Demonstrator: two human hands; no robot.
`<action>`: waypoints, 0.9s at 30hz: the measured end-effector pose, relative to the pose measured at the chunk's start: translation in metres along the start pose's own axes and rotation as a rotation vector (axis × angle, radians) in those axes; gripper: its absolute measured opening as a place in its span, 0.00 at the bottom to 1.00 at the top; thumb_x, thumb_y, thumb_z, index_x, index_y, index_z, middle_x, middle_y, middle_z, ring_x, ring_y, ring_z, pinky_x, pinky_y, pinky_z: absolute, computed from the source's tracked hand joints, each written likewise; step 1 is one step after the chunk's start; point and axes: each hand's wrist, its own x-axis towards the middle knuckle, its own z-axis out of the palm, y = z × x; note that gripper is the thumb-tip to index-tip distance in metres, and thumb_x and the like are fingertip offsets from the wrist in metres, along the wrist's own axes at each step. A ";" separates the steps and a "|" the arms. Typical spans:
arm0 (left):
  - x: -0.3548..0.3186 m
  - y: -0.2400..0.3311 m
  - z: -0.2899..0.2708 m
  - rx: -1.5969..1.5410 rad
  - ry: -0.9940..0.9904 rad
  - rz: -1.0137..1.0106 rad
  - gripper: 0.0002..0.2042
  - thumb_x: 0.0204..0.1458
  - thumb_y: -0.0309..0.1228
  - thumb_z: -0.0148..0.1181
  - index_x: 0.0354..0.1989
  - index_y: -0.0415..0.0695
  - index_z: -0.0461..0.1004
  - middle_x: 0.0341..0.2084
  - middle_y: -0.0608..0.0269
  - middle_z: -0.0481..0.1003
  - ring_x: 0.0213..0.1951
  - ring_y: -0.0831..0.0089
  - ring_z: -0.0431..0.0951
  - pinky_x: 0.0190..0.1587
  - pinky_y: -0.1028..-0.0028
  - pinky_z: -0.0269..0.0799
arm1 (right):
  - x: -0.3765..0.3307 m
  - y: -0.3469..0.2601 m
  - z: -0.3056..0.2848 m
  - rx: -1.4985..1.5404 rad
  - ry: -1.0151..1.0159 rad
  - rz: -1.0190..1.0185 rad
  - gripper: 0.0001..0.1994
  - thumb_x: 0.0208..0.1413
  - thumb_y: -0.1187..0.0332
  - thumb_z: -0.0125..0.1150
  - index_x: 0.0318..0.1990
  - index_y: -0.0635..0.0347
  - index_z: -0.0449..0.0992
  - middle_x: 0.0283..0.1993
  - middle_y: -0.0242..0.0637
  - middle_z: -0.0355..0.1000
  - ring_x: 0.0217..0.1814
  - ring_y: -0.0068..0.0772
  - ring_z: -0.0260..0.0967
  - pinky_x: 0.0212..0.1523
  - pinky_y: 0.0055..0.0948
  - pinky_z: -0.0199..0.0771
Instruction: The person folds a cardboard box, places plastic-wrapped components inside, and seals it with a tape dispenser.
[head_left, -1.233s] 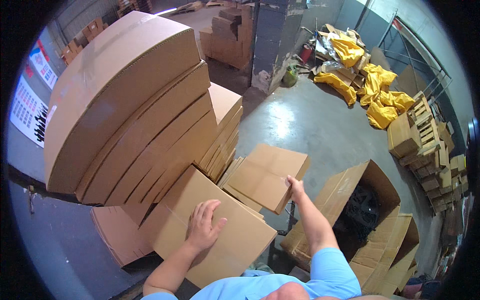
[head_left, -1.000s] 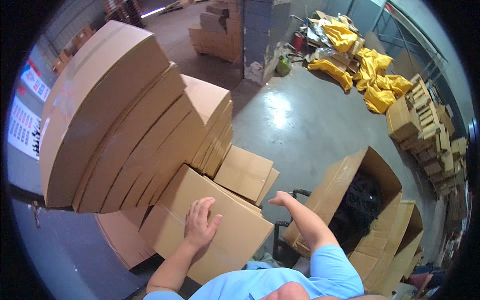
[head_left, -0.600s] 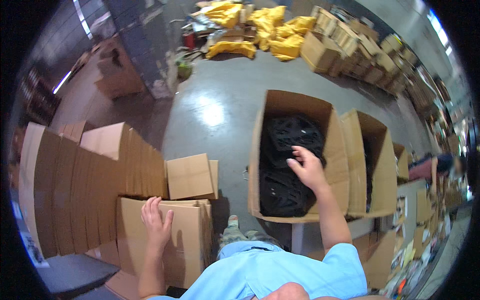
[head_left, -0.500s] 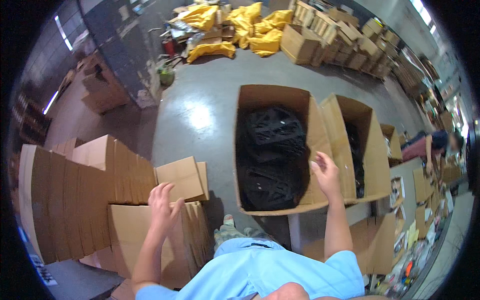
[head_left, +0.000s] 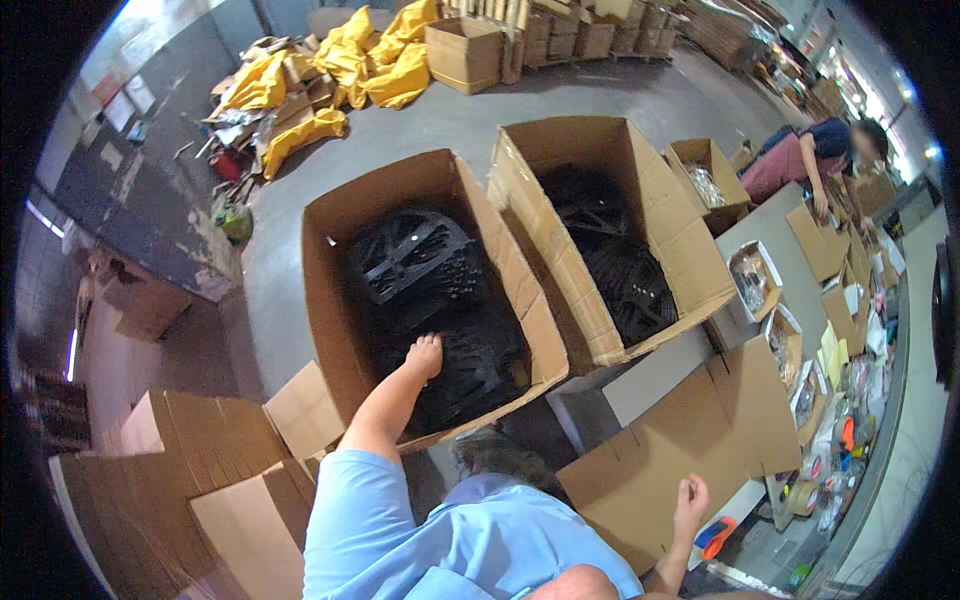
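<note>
My left hand (head_left: 426, 356) reaches down into a tall open cardboard box (head_left: 535, 300). Its fingers are curled down together against black plastic parts (head_left: 450, 375), and their tips are hidden. The parts are flat, with openwork frames, and lie piled inside. Low on the right, my right hand (head_left: 689, 500) hangs above the edge of a flat cardboard sheet (head_left: 690, 440). Its fingers are loosely bent and a little apart, with nothing visible in them. Close by it lies an orange and blue tool (head_left: 716, 538), perhaps a tape dispenser.
A second box (head_left: 560, 235) of black parts stands to the right, with a smaller box (head_left: 712, 165) beyond. Folded cardboard (head_left: 215, 440) is stacked at left. Small boxes and clutter cover a bench (head_left: 790, 240), where another person (head_left: 800, 160) leans. Yellow sacks (head_left: 345, 60) lie far back.
My left hand has gone from above the stacked cardboard into the near box, closing against the parts. My right hand has left that box's side and dropped low right. The view has turned rightward.
</note>
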 end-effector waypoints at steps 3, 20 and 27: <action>0.021 0.002 0.024 0.097 -0.168 -0.080 0.22 0.52 0.30 0.49 0.56 0.37 0.62 0.58 0.50 0.60 0.57 0.56 0.65 0.57 0.61 0.63 | -0.029 0.034 -0.013 -0.133 0.054 0.146 0.14 0.55 0.71 0.58 0.47 0.69 0.70 0.40 0.37 0.71 0.42 0.27 0.68 0.47 0.27 0.68; 0.010 0.018 -0.070 -0.164 -0.432 0.609 0.22 0.49 0.37 0.59 0.48 0.44 0.57 0.31 0.40 0.74 0.38 0.42 0.74 0.39 0.53 0.69 | -0.025 -0.033 0.073 -0.114 -0.072 0.253 0.15 0.53 0.69 0.61 0.47 0.65 0.72 0.37 0.40 0.74 0.39 0.28 0.71 0.42 0.27 0.71; -0.077 0.121 -0.387 -0.290 -0.113 0.587 0.19 0.39 0.24 0.64 0.42 0.42 0.70 0.22 0.48 0.73 0.30 0.50 0.76 0.32 0.61 0.69 | -0.011 0.000 0.021 -0.174 0.033 0.196 0.14 0.53 0.69 0.59 0.45 0.67 0.72 0.36 0.42 0.74 0.39 0.30 0.72 0.41 0.31 0.72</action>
